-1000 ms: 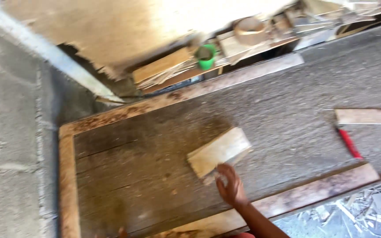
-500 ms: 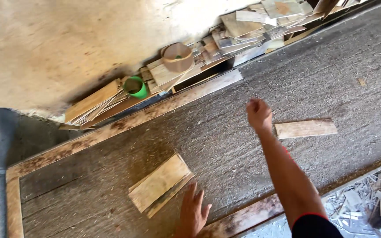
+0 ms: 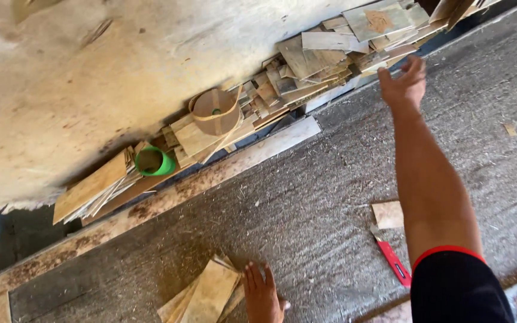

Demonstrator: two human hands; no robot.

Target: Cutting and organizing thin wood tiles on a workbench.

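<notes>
**Two hands apart on the rough grey bench**

We see the right hand (image 3: 403, 84) stretched far out, fingers spread and holding nothing, its tips just short of the heap of thin pale wood offcuts (image 3: 330, 54) stacked along the far edge of the bench (image 3: 306, 203); the left hand (image 3: 262, 293) lies flat near us, its grip open, touching the small stack of tan wooden slats (image 3: 207, 296) at the near edge; a red-handled cutter (image 3: 393, 260) lies beside the right forearm, with a small square wood piece (image 3: 388, 214) just above it; a green plastic cup (image 3: 154, 161) and a brown cardboard ring (image 3: 215, 110) sit among the offcuts.
</notes>
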